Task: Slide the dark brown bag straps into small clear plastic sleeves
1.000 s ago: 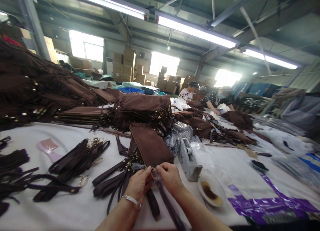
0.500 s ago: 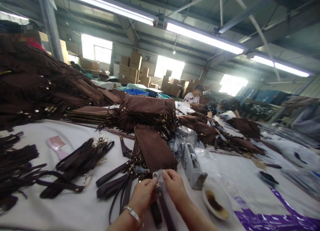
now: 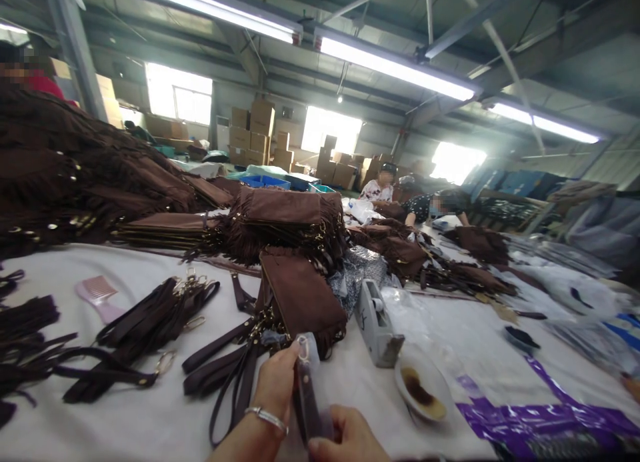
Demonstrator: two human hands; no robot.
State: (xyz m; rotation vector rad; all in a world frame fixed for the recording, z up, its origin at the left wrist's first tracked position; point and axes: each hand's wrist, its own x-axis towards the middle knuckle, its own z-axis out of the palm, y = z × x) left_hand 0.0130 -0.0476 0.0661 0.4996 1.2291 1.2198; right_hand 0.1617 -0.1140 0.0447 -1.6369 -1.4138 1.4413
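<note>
— Where is the strap to be found?
— The dark strap (image 3: pixel 309 402) is held between both hands, its metal fitting (image 3: pixel 303 350) pointed away from the body. The fitting end is pinched by the left hand (image 3: pixel 277 382), with thumb and fingers closed; the lower stretch is gripped by the right hand (image 3: pixel 351 437), thumb laid on top.
— Why is it held at two places?
— Presumably so that it is kept straight, and so that the clear film (image 3: pixel 315 359) around the fitting is kept from slipping.
— And the things around the grip?
— Just beyond it a brown pouch (image 3: pixel 300 292) is laid flat, and to its left a bunch of straps (image 3: pixel 217 372) is spread, perhaps so that both are easily reached. To its right a tape dispenser (image 3: pixel 375 335) is stood, likely for the same reason; nearer than that, a white dish (image 3: pixel 444 382) is set.
— What cannot be made out?
— The left fingers are partly hidden behind the strap. Its lower end is covered by the right hand or cut off by the bottom edge. Whether the film is fastened cannot be told, and the dish's brown contents cannot be identified.
</note>
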